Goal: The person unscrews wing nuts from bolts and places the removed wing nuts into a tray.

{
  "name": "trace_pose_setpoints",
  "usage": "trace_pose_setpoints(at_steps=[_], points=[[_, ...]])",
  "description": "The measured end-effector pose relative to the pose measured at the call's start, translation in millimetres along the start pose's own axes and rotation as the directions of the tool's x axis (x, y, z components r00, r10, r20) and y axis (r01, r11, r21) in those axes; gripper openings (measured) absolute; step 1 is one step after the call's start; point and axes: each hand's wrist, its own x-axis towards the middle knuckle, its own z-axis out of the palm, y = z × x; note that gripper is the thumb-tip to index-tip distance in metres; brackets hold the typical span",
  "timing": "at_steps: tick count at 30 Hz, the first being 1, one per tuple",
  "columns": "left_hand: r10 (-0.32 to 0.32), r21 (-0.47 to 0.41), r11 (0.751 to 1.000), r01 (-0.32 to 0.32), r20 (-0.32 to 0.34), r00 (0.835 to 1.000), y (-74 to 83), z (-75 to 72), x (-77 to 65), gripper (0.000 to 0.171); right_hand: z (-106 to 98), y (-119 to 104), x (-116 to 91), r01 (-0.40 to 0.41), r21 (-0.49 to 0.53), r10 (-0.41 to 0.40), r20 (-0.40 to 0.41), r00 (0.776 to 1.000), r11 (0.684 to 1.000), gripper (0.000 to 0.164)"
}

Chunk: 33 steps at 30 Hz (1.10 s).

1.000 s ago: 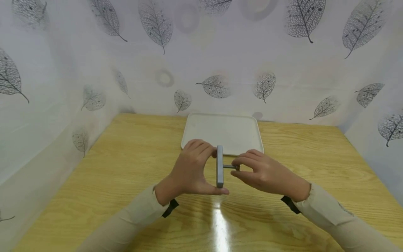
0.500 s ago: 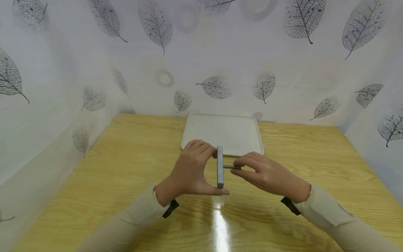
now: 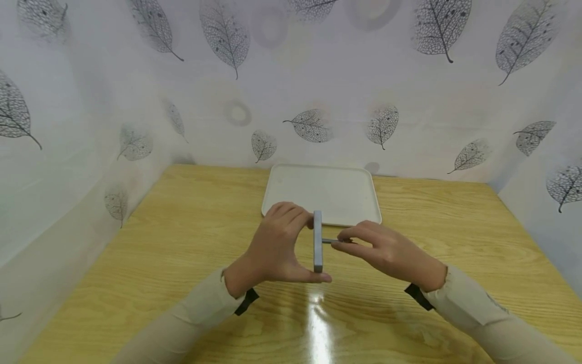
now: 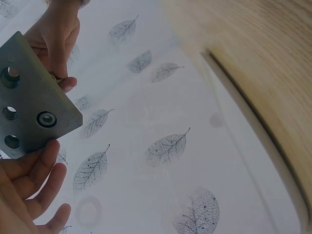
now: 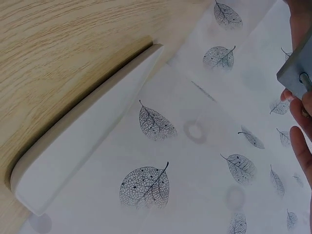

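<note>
A thick grey metal plate (image 3: 318, 242) stands on edge above the table; my left hand (image 3: 278, 247) grips it by its top and bottom edges, thumb below. Several holes pierce the plate in the left wrist view, and the hex-socket head of a bolt (image 4: 47, 119) sits in one of them. The bolt's shank (image 3: 329, 241) sticks out of the plate's right side. At its free end my right hand (image 3: 386, 251) pinches a small brass-coloured nut (image 4: 55, 77) between thumb and fingers. Those fingers hide most of the nut.
Behind the hands, a white rectangular tray (image 3: 323, 189) lies on the wooden table (image 3: 204, 212). A pale cloth with leaf prints (image 3: 291, 76) hangs round the back and both sides.
My right thumb and fingers have shifted and rolled slightly on the bolt's end, covering the nut that showed before. The left hand and plate hold nearly still.
</note>
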Motion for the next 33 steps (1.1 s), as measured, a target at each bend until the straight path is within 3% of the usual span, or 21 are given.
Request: trace_pose_setpoints(at_steps=[10, 23, 33], points=[[0.001, -0.008, 1.0, -0.001, -0.001, 1.0, -0.3, 0.6, -1.2, 0.077, 1.3, 2.7, 5.6, 0.04, 0.042, -0.036, -0.08, 0.996, 0.998, 0.02], [0.003, -0.007, 1.0, -0.003, -0.006, 1.0, -0.2, 0.0, -0.4, 0.077, -1.3, -1.0, 7.0, -0.026, -0.033, 0.029, 0.083, 0.996, 0.999, 0.034], [0.008, -0.005, 1.0, -0.008, -0.011, 1.0, 0.2, 0.8, 0.2, 0.077, 1.6, -3.7, 7.2, -0.099, 0.02, 0.097, 0.074, 0.992, 0.995, 0.03]])
